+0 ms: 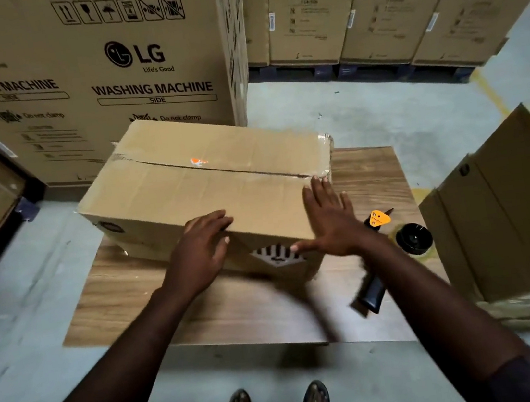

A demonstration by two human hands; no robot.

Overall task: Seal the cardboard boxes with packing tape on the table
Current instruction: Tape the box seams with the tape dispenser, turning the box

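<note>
Head view. Found the cardboard box (pixel 207 188) lying on the wooden bench (pixel 132 287), top seam facing up and seemingly gaping along its middle. Saw left grip (pixel 203 253) laid over the near top edge with fingers relaxed, right grip (pixel 331 222) spread wide and flat near the right corner, neither holding anything. Noted tape dispenser (pixel 372 293) resting on bench just right of box. Judged best to press flaps level and steady the box before reaching for tape.

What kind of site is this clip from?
Likely an appliance warehouse: tall washing-machine cartons standing on pallets, a bare concrete floor, and a wooden table serving as a packing bench.
</note>
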